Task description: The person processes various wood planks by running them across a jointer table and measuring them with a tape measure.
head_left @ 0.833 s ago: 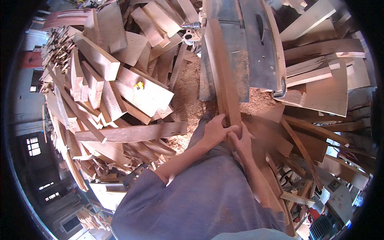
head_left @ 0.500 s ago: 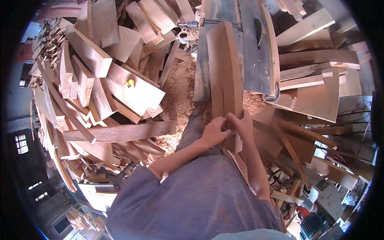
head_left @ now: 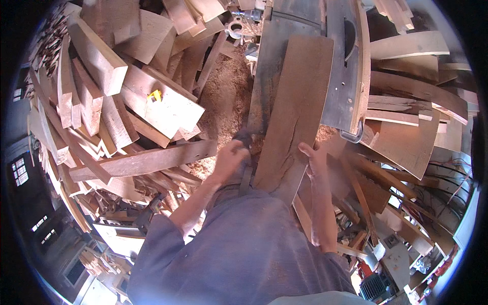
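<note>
brown board pinched by right hand, left hand curled, hold unclear, heaped planks leftward, sawdust between

Woodworking workshop, cut boards heaped on both sides, strewn wood shavings, dark slotted machine bed, finned motor.

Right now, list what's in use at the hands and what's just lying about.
In use:
wide board, held by the right hand; left hand off it
dark machine bed beneath the board's far end

Lying about:
plank pile, left
small yellow object
sawdust
boards, right
</note>
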The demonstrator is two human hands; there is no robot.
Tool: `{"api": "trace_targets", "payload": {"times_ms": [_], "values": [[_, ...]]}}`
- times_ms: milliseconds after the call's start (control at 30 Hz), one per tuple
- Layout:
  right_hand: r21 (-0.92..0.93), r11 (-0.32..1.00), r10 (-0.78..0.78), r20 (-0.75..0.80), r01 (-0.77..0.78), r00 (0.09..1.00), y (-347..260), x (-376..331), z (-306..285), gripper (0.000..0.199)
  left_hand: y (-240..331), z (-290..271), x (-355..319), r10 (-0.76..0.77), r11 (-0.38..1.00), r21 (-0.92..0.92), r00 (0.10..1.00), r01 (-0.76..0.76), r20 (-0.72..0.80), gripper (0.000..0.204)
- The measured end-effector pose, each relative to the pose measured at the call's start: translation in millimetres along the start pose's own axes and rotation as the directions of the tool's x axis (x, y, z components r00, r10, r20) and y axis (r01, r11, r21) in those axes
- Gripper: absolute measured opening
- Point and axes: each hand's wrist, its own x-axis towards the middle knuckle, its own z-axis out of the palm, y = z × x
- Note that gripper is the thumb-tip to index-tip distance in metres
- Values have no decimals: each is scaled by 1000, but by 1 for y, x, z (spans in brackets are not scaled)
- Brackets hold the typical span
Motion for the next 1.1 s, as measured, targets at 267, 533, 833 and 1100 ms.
{"api": "trace_targets", "payload": {"times_ms": [267, 533, 833, 1100], "values": [[-283, 940, -224, -97, 189, 970, -73, -26, 37, 53, -135, -84, 69, -95, 994, 26, 936, 110, -338, 39], [-602, 776, -332, -137, 188, 933, -91, -25, 33, 54, -190, -166, 140, -21, 882, 368, 805, 294, -593, 71], [-916, 378, -558, -111, 132, 822, -75, -22, 84, 53, -227, -287, 246, 164, 490, 800, 865, 346, -474, 82], [-904, 417, -528, -161, 90, 834, -69, -22, 94, 56, -210, -318, 275, -29, 368, 852, 920, 373, -390, 79]]}}
